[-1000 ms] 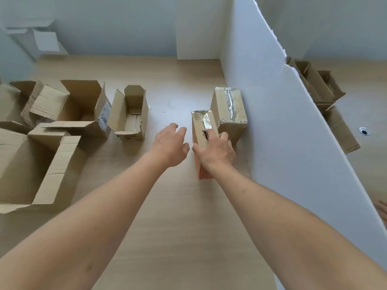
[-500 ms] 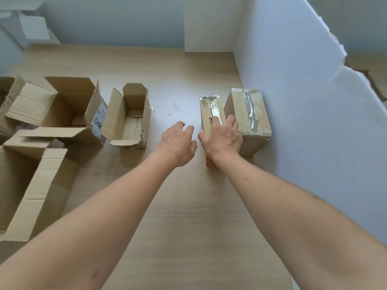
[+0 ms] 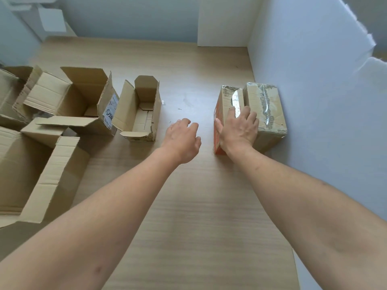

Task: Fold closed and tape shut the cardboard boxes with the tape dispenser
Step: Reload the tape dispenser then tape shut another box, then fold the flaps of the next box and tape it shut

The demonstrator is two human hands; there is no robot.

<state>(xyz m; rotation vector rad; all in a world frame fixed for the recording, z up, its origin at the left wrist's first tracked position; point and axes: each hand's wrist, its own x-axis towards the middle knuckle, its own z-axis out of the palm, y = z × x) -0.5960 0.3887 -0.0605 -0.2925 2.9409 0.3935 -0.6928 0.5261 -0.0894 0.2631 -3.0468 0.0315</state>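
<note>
Two taped cardboard boxes stand side by side at the right. The narrow taped box (image 3: pixel 227 101) has an orange side; the wider taped box (image 3: pixel 266 107) next to it sits against the white panel. My right hand (image 3: pixel 238 130) lies flat on top of the narrow box, fingers straight, thumb down its left side. My left hand (image 3: pixel 184 139) hovers over the wooden floor to the left of that box, fingers loosely curled, holding nothing. A small open box (image 3: pixel 140 109) stands further left. No tape dispenser is in view.
Several larger open boxes sit at the left: one with a label (image 3: pixel 71 101) and a big one (image 3: pixel 27 174) at the near left. A white panel (image 3: pixel 314 101) walls off the right side. Bare wooden floor (image 3: pixel 199 216) lies between my arms.
My right hand has slid the narrow taped box to the right, up beside the wider taped box, and now lies flat on it. The view has shifted left. My left hand stays empty.
</note>
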